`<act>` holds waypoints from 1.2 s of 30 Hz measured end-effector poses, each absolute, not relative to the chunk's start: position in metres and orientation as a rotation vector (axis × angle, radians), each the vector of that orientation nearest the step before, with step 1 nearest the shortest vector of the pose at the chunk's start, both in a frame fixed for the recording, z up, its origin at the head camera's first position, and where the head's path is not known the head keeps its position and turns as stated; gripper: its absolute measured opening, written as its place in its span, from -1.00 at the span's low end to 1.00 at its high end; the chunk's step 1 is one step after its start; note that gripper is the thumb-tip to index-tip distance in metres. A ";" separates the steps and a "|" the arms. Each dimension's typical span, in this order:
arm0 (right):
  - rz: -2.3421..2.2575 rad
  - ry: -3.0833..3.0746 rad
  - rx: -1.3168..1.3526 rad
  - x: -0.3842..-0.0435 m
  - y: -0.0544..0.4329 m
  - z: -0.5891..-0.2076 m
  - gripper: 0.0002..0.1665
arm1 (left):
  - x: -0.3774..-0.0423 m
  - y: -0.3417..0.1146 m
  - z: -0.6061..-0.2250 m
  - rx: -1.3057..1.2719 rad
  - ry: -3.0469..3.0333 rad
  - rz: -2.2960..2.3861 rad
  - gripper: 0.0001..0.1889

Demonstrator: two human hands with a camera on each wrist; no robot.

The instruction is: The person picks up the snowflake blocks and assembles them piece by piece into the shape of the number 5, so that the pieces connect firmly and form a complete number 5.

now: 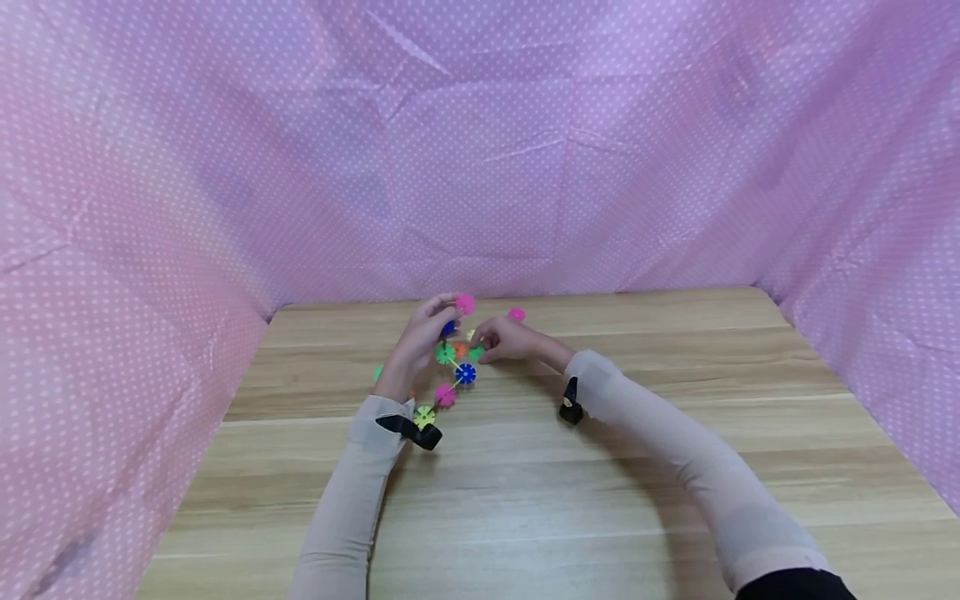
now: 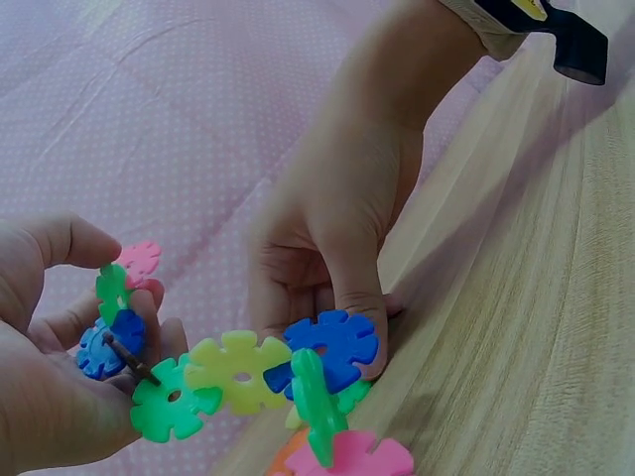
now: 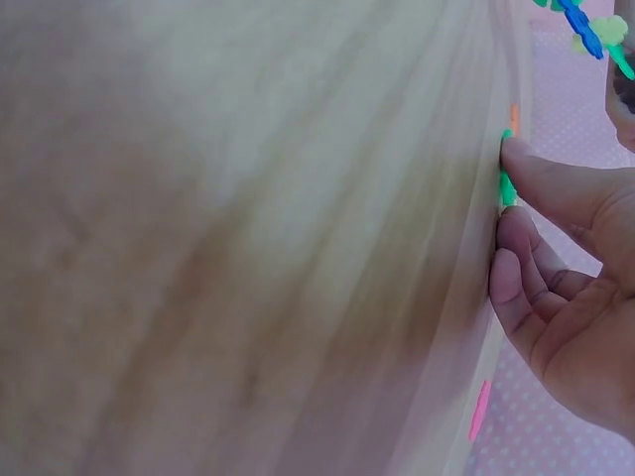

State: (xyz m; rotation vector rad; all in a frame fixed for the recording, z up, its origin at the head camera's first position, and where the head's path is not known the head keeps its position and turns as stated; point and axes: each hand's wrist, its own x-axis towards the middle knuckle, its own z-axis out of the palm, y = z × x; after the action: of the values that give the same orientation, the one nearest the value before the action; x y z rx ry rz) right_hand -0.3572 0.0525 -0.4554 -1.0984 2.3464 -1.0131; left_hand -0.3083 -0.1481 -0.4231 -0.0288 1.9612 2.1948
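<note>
My left hand (image 1: pixel 420 342) grips a linked chain of plastic flower-shaped discs. In the left wrist view its fingers curl round the upper end, by a blue disc (image 2: pixel 97 349), a green disc (image 2: pixel 111 290) and a pink disc (image 2: pixel 141 260). Below hang a light green disc (image 2: pixel 177 402), a yellow disc (image 2: pixel 238 372), another blue disc (image 2: pixel 342 352) and a pink disc (image 2: pixel 357 456). Down at the tabletop, my right hand (image 1: pixel 512 340) pinches a loose green disc (image 3: pixel 508 180) between thumb and fingers.
On the wooden table (image 1: pixel 570 500), a pink disc (image 1: pixel 517 314) lies beyond my right hand, and an orange disc (image 1: pixel 460 348) lies between the hands. Another green disc (image 1: pixel 377 372) shows left of my left wrist. Pink dotted cloth (image 1: pixel 525 167) surrounds the table's back and sides.
</note>
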 end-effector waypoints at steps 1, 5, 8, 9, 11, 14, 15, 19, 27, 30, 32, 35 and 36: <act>-1.015 2.344 -1.082 -0.357 0.053 -0.455 -0.71 | -0.308 -0.149 -0.423 -0.034 1.972 2.192 -0.68; -1.060 2.322 -1.016 -0.358 0.054 -0.455 -0.72 | -0.308 -0.150 -0.422 -0.051 1.992 2.197 -0.69; -1.105 2.316 -0.990 -0.358 0.056 -0.456 -0.69 | -0.308 -0.152 -0.422 -0.067 2.011 2.192 -0.72; -1.120 2.317 -0.984 -0.358 0.056 -0.456 -0.68 | -0.308 -0.152 -0.422 -0.072 2.016 2.191 -0.73; -1.155 2.317 -0.960 -0.357 0.059 -0.458 -0.68 | -0.308 -0.152 -0.422 -0.083 2.016 2.194 -0.79; -1.219 2.306 -0.923 -0.355 0.062 -0.462 -0.72 | -0.307 -0.152 -0.424 -0.084 2.003 2.204 -0.89; -1.242 2.303 -0.916 -0.354 0.063 -0.463 -0.73 | -0.307 -0.152 -0.425 -0.083 1.999 2.208 -0.91; -1.351 2.280 -0.855 -0.352 0.066 -0.466 -0.78 | -0.307 -0.151 -0.427 -0.083 1.982 2.235 -0.95; -1.579 2.286 -0.588 -0.347 0.073 -0.459 -0.72 | -0.307 -0.149 -0.428 -0.064 1.971 2.253 -0.93; -1.658 2.310 -0.564 -0.348 0.075 -0.455 -0.72 | -0.307 -0.147 -0.428 -0.054 1.977 2.264 -0.93; -1.720 2.314 -0.565 -0.348 0.077 -0.451 -0.72 | -0.308 -0.145 -0.428 -0.039 1.975 2.269 -0.93; -1.825 2.286 -0.568 -0.347 0.077 -0.446 -0.72 | -0.309 -0.142 -0.427 -0.011 1.984 2.253 -0.91; -1.855 2.280 -0.573 -0.347 0.076 -0.444 -0.73 | -0.310 -0.141 -0.427 -0.002 1.990 2.245 -0.91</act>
State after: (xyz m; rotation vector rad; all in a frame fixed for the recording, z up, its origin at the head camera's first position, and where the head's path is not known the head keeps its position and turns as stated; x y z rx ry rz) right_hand -0.3467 0.0762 -0.4439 -0.5726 2.2797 -1.8547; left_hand -0.3098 -0.1410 -0.4275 -0.0017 1.9898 2.2449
